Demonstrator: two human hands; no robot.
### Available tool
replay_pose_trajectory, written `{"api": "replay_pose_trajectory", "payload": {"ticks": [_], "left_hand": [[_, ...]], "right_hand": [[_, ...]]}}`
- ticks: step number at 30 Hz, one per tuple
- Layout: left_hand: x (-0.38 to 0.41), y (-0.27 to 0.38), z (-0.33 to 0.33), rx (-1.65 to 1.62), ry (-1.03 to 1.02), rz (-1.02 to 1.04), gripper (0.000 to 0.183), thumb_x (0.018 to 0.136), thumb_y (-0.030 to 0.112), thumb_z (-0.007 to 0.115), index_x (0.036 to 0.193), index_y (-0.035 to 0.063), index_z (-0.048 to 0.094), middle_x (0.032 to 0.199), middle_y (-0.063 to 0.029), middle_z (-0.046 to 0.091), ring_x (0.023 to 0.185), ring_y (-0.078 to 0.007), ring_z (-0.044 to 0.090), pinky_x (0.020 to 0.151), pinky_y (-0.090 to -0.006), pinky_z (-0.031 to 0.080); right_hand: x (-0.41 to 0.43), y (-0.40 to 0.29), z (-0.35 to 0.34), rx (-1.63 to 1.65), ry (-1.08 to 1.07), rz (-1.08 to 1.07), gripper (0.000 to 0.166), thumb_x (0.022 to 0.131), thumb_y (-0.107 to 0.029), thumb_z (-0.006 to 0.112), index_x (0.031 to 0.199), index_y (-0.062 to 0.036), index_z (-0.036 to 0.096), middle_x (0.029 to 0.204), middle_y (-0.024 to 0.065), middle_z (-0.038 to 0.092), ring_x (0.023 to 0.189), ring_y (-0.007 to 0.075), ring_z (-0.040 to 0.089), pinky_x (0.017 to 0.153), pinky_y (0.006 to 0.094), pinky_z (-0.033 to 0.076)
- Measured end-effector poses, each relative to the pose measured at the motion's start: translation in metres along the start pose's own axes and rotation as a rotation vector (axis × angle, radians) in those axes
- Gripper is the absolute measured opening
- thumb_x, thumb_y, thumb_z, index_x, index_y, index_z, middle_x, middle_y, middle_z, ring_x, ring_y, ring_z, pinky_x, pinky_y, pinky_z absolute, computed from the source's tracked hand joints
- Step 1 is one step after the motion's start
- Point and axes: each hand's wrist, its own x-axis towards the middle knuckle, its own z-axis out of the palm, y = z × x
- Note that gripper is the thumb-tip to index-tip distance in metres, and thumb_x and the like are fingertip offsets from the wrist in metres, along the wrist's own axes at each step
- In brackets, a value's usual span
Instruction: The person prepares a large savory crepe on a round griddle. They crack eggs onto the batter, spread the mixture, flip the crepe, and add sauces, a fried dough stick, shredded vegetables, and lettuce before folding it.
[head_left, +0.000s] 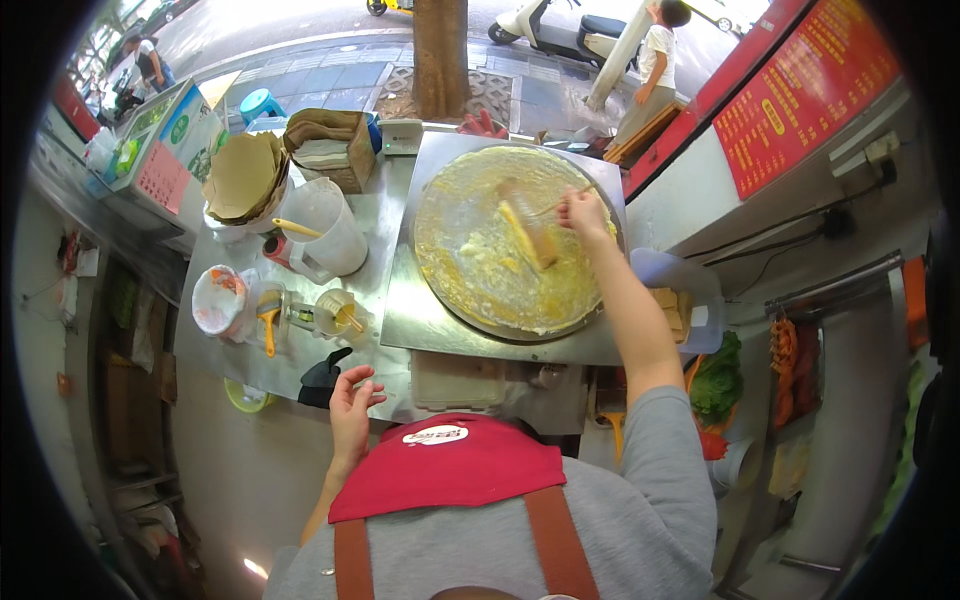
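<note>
A large round griddle (517, 339) carries a thin yellow crepe (465, 195) streaked with egg. My right hand (583, 212) grips the thin handle of a wooden crepe spreader (534, 232), whose blade is blurred over the middle of the crepe. Low at the table's front edge, my left hand (354, 401) holds nothing, its fingers loosely bent and apart. Just left of it lies a black glove (322, 381). Nearby are a small clear cup (337, 313) with a brush in it and a wider brush with an orange handle (269, 322).
On the left of the steel table stand a white plastic pitcher (330, 232), brown paper bags (244, 180) and a lined tub (219, 301). To the right is a clear plastic bin (705, 300); below it, lettuce (716, 382). A person (658, 64) stands outside beyond the counter.
</note>
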Motion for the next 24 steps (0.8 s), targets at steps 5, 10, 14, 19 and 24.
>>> {"api": "replay_pose_trajectory", "payload": {"ticks": [5, 10, 14, 19, 24], "left_hand": [[0.003, 0.01, 0.014, -0.006, -0.029, 0.01, 0.022, 0.086, 0.004, 0.047, 0.107, -0.0014, 0.048, 0.106, -0.0097, 0.051, 0.084, -0.0136, 0.055, 0.071, -0.0258, 0.049], [0.004, 0.0, 0.012, -0.011, -0.025, 0.003, 0.023, 0.086, 0.004, 0.047, 0.108, -0.0008, 0.048, 0.106, -0.0099, 0.051, 0.084, -0.0146, 0.055, 0.071, -0.0273, 0.05], [0.003, -0.007, 0.012, -0.005, -0.027, -0.005, 0.022, 0.086, 0.004, 0.048, 0.107, -0.0009, 0.048, 0.106, -0.0101, 0.051, 0.084, -0.0151, 0.056, 0.07, -0.0281, 0.051], [0.0, -0.008, 0.01, -0.018, -0.006, 0.002, 0.021, 0.086, 0.004, 0.048, 0.107, -0.0012, 0.048, 0.105, -0.0103, 0.051, 0.084, -0.0158, 0.056, 0.07, -0.0288, 0.051], [-0.002, -0.005, 0.006, -0.005, 0.026, 0.005, 0.021, 0.085, 0.005, 0.048, 0.106, -0.0004, 0.048, 0.105, -0.0102, 0.051, 0.084, -0.0162, 0.056, 0.069, -0.0288, 0.051]], "right_hand": [[-0.044, -0.019, 0.058, 0.061, -0.323, 0.053, 0.033, 0.09, -0.031, 0.045, 0.083, -0.0011, 0.056, 0.066, 0.0058, 0.057, 0.055, 0.0124, 0.056, 0.048, 0.0246, 0.049], [-0.055, -0.035, 0.049, -0.237, -0.637, -0.007, 0.032, 0.09, -0.032, 0.046, 0.084, -0.0027, 0.057, 0.067, 0.0049, 0.057, 0.057, 0.0113, 0.056, 0.049, 0.0251, 0.049], [-0.034, -0.038, 0.048, -0.244, -0.58, 0.012, 0.032, 0.089, -0.033, 0.047, 0.084, -0.0032, 0.057, 0.067, 0.0044, 0.057, 0.054, 0.0113, 0.055, 0.048, 0.0254, 0.049], [0.03, -0.032, 0.041, 0.015, -0.172, 0.012, 0.031, 0.089, -0.031, 0.046, 0.084, -0.0028, 0.057, 0.067, 0.0062, 0.059, 0.054, 0.0129, 0.057, 0.046, 0.0265, 0.049], [0.06, -0.008, -0.005, 0.171, 0.168, 0.116, 0.028, 0.089, -0.029, 0.045, 0.086, -0.0035, 0.056, 0.066, 0.0064, 0.06, 0.054, 0.0129, 0.057, 0.044, 0.0266, 0.049]]}}
